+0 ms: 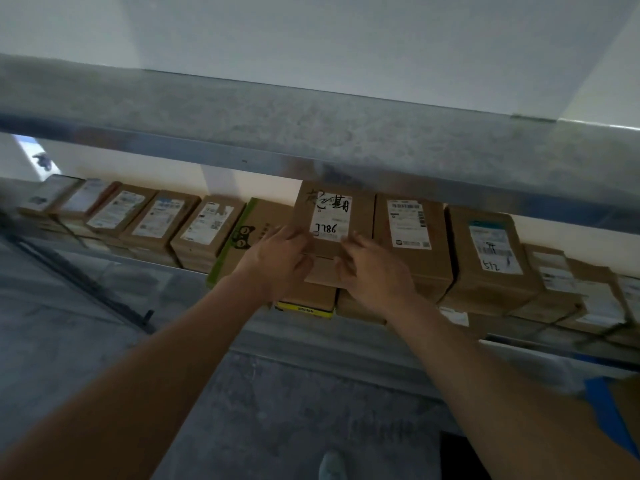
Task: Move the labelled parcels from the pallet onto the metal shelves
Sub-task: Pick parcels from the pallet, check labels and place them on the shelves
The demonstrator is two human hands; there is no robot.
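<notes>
On the middle shelf, at the centre of the row, sits a flat brown cardboard parcel with a white label hand-marked 7786 (333,233) — tilted, its far edge up under the galvanised metal shelf above (311,133) and its near edge resting on the lower boxes. Both hands are on it: the left hand (277,259) lies against its left side with fingers curled round the edge, and the right hand (372,268) holds the right side the same way, fingertips close to the label. How firmly either grips I cannot tell.

The risk, as I judge it, is in the seating. The parcel leans on a yellow-edged cardboard box (304,303) and a brown box beneath, both at the shelf's front lip; if released before it lies flat, it could slide forward and drop to the grey concrete floor (294,410). Pushing harder could catch its top edge on the upper shelf, or shove its neighbours — the green-edged carton printed with a black cat face (242,237) to the left, the labelled brown parcel (412,237) to the right — out of line
</notes>
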